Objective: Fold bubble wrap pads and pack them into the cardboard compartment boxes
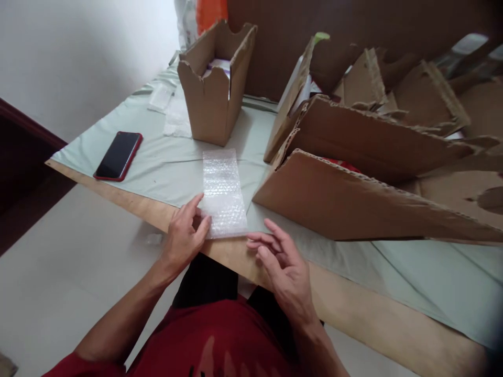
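Observation:
A clear bubble wrap sheet (223,193) lies flat on the table, its near end by the wooden edge. At its left side is my left hand (186,230), thumb and forefinger apart and touching the border of the sheet. My right hand (285,262) hovers by the near right corner, fingers loosely spread with nothing between them; whether a fingertip touches the corner I cannot tell.
A tall cardboard box (214,110) stands behind the sheet. Large cardboard holders (353,204) fill the right side. On the left lies a phone (118,156) in a red case. More bubble wrap (177,116) rests near the tall box.

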